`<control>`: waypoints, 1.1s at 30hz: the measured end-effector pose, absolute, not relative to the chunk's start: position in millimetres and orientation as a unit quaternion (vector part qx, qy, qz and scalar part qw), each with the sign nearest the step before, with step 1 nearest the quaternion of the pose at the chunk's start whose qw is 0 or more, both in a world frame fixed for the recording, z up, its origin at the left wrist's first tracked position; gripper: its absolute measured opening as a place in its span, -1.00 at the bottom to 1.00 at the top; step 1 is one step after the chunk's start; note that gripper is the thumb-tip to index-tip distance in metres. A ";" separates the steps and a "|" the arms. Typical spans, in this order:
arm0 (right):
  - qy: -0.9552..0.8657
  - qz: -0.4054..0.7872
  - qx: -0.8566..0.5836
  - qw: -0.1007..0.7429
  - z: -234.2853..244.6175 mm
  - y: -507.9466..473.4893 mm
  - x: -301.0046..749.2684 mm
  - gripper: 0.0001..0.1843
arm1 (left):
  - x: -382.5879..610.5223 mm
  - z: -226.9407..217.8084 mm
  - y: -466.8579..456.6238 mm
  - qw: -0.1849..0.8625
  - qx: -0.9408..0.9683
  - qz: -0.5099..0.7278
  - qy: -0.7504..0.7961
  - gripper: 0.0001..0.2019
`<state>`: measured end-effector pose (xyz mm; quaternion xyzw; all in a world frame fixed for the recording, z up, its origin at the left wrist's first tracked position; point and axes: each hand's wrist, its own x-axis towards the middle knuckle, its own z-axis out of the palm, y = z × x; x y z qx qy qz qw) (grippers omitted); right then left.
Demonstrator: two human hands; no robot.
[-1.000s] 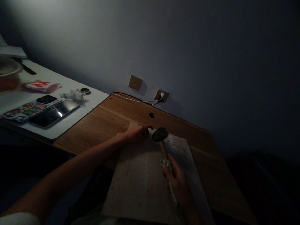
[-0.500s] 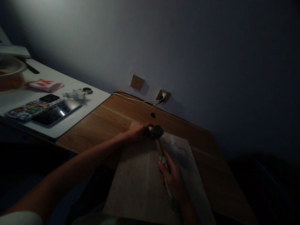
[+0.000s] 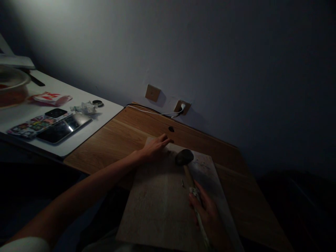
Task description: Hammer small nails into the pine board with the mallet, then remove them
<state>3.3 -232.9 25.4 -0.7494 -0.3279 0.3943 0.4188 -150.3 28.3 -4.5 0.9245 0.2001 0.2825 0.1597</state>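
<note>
My right hand [image 3: 206, 206] is wrapped around the handle of a hammer [image 3: 184, 157]. The hammer has a dark, blunt head, and a patterned wrap covers part of its pale handle. The head is over the far part of a flat wooden board [image 3: 152, 206]. At the board's far left corner rests my left hand [image 3: 156, 146], its fingers bent down close to the surface. Shadow hides whatever is between its fingertips. A small, thin metal piece [image 3: 182, 182], like a nail or screw, lies on the board left of the hammer handle.
Beneath the board is a wooden desk [image 3: 105, 143] against a wall with a plugged socket [image 3: 183, 107] and cables. A white table [image 3: 110, 110] adjoins on the left, holding a phone [image 3: 64, 128], crumpled plastic [image 3: 85, 107], a red-and-white packet [image 3: 51, 98] and a bowl [image 3: 14, 91].
The hammer and my right hand have moved right and nearer to me, away from my left hand. The small metal piece on the board now shows. My left hand has shifted only slightly.
</note>
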 end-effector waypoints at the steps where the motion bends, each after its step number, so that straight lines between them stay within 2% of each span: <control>1: -0.312 0.395 -0.757 0.417 26.3 -238.6 6.2 -0.08 | -148.7 -0.9 21.9 0.124 0.932 0.294 0.172 -0.58; 5: -0.278 0.398 -0.771 0.413 26.8 -250.0 13.1 -0.06 | -139.0 14.1 -16.7 -0.007 0.963 0.267 -0.030 -0.87; 6: -0.276 0.401 -0.771 0.411 26.2 -250.4 13.6 -0.05 | -136.2 16.1 -27.4 -0.035 0.964 0.255 -0.072 -0.89; 9: -0.284 0.410 -0.767 0.404 23.4 -249.9 13.4 -0.04 | -128.7 14.7 -54.3 -0.088 0.960 0.233 -0.131 -0.85; 13: -0.289 0.396 -0.773 0.403 19.8 -250.8 11.6 -0.07 | -122.7 4.9 -71.6 -0.092 0.963 0.214 -0.136 -0.79; 17: -0.286 0.386 -0.776 0.409 18.7 -252.0 8.9 -0.06 | -126.9 7.5 -62.0 -0.089 0.959 0.227 -0.145 -0.86; 20: -0.281 0.367 -0.776 0.429 19.0 -251.7 6.3 -0.11 | -140.5 15.9 -31.1 -0.030 0.970 0.222 -0.093 -0.89; 26: -0.275 0.365 -0.771 0.443 16.5 -252.3 5.0 -0.18 | -171.3 8.2 41.9 0.240 0.927 0.250 0.142 -0.82; 33: -0.255 0.378 -0.764 0.456 18.1 -253.2 2.5 -0.22 | -176.5 -12.4 51.9 0.306 0.901 0.262 0.164 -0.79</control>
